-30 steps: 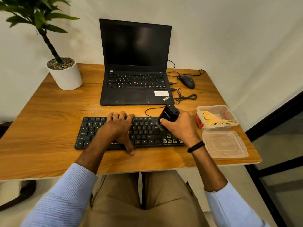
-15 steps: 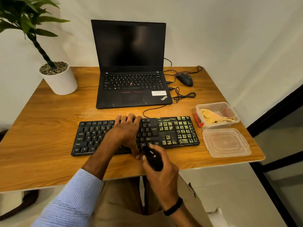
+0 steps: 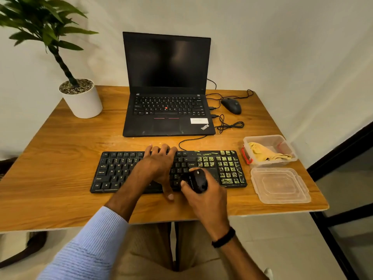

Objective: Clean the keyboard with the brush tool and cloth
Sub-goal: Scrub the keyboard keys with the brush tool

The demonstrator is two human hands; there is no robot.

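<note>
Wooden desk (image 3: 60,158) by a pale wall carries a black keyboard (image 3: 113,172) at 6 o'clock from an open laptop (image 3: 167,110). The left hand (image 3: 159,164) lies flat on the middle keys, fingers straight. The right hand (image 3: 203,197), at its 4 o'clock, grips the black brush tool (image 3: 196,180) above the keys. A yellow cloth (image 3: 262,153) sits in a clear tub (image 3: 286,146) at the keyboard's 3 o'clock.

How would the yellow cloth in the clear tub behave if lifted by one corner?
Probably floppy: the cloth lies crumpled in folds. Likely light too, as it looks thin. The thin-walled tub might shift if it snags.
</note>
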